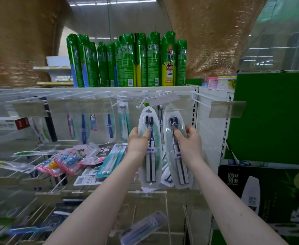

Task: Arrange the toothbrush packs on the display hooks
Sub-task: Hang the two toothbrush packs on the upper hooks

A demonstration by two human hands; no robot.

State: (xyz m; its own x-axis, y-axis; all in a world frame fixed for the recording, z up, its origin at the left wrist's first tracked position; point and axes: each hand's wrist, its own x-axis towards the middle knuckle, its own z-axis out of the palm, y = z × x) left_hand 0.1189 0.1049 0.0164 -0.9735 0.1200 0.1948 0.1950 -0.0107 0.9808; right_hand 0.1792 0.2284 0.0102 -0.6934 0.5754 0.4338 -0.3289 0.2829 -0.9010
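Gripping a toothbrush pack [151, 167] upright in left hand [139, 138], thumb on front; pinching second pack [180, 170] likewise in right hand [189, 140], below display hooks [200, 101].

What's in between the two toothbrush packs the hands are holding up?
Only a narrow gap separates the left pack and the right pack; through it, the head view shows another toothbrush pack hanging behind.
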